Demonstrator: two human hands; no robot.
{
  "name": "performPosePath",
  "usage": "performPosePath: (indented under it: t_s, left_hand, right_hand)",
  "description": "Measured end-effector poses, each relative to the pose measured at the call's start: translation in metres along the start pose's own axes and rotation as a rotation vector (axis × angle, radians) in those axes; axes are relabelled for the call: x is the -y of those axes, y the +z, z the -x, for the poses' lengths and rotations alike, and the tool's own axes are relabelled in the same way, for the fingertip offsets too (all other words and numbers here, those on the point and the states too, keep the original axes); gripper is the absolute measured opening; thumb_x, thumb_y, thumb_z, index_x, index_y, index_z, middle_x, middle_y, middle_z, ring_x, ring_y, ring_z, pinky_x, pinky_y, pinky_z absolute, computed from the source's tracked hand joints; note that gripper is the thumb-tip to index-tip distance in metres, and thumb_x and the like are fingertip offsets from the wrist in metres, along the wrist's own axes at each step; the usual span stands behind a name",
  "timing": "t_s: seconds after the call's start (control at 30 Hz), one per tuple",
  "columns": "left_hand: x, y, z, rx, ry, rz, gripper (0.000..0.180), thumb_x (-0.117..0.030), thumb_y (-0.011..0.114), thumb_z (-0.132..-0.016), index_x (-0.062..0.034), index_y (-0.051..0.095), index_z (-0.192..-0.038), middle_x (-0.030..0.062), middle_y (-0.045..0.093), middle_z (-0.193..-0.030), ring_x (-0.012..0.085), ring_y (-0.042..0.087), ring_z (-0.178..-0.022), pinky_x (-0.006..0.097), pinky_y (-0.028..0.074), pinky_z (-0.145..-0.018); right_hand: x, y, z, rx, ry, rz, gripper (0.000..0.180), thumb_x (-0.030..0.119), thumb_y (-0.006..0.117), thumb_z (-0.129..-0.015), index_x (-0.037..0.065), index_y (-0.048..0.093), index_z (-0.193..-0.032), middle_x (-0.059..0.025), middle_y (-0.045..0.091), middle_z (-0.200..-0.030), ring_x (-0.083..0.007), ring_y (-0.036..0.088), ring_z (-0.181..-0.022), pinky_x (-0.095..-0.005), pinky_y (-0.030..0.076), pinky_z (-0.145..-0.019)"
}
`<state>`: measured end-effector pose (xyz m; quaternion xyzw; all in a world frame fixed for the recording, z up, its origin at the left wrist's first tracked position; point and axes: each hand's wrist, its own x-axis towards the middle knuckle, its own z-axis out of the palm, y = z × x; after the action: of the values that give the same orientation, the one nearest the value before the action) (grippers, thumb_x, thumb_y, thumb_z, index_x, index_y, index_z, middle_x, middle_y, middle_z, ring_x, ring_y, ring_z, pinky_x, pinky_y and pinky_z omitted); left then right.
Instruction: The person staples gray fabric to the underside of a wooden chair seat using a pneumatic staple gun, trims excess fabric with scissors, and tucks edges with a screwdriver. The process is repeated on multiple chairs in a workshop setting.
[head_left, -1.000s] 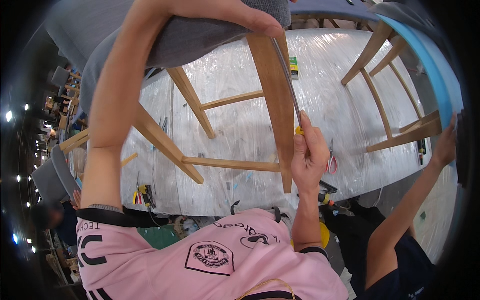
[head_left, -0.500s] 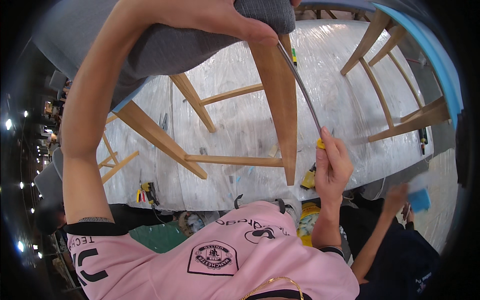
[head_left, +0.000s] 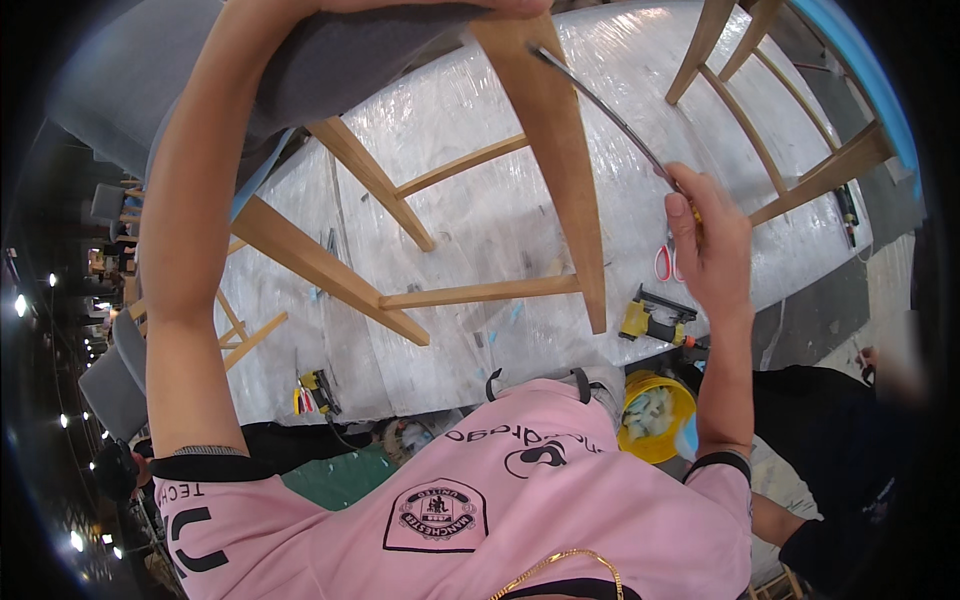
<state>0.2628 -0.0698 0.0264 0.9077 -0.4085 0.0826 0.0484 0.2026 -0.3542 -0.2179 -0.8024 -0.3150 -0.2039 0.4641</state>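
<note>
My right hand (head_left: 708, 235) is closed around a screwdriver (head_left: 615, 115) with a long thin metal shaft and a bit of yellow handle showing. Its tip lies across the upper part of a wooden leg of a grey-upholstered chair (head_left: 550, 165); whether it touches the wood I cannot tell. At the top edge my left hand (head_left: 510, 4) is mostly cut off, with the thumb side against the grey seat where that leg meets it. The chair is tipped on the table, its legs and stretchers pointing toward me.
Plastic film covers the table (head_left: 450, 370). A yellow staple gun (head_left: 652, 318) and red-handled scissors (head_left: 664, 262) lie by my right hand, another tool (head_left: 318, 390) at the near left. A second wooden chair frame (head_left: 745, 135) stands right. Below is a yellow bucket (head_left: 675, 395) of scraps; a co-worker (head_left: 840, 420) is at right.
The screwdriver's tip has come away from beside my left thumb, and my right hand has moved up and right. My view has shifted; the bucket and staple gun show more fully.
</note>
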Motion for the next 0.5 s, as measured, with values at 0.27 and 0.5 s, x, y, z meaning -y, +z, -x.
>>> performPosePath:
  t_s: [0.27, 0.5]
  left_hand:
    - [0.000, 0.008, -0.003, 0.005, 0.022, 0.032, 0.054, -0.048, 0.081, -0.082, -0.0039, 0.060, -0.105, 0.0118, 0.063, -0.097, 0.0256, 0.062, -0.096, 0.037, 0.049, -0.084]
    - [-0.004, 0.008, 0.002, 0.004, 0.046, 0.014, 0.060, -0.053, 0.081, -0.082, -0.0038, 0.060, -0.109, 0.0142, 0.063, -0.102, 0.0273, 0.062, -0.098, 0.038, 0.049, -0.087]
  right_hand:
    - [-0.003, -0.002, -0.038, -0.099, -0.119, 0.247, 0.021, 0.028, 0.065, -0.101, 0.008, 0.070, -0.099, -0.0081, 0.062, -0.074, -0.0244, 0.058, -0.058, -0.0365, 0.044, -0.054]
    - [0.002, -0.016, -0.042, -0.079, -0.131, 0.387, 0.027, 0.034, 0.060, -0.104, 0.011, 0.065, -0.092, -0.0057, 0.060, -0.070, -0.0271, 0.058, -0.058, -0.0380, 0.044, -0.054]
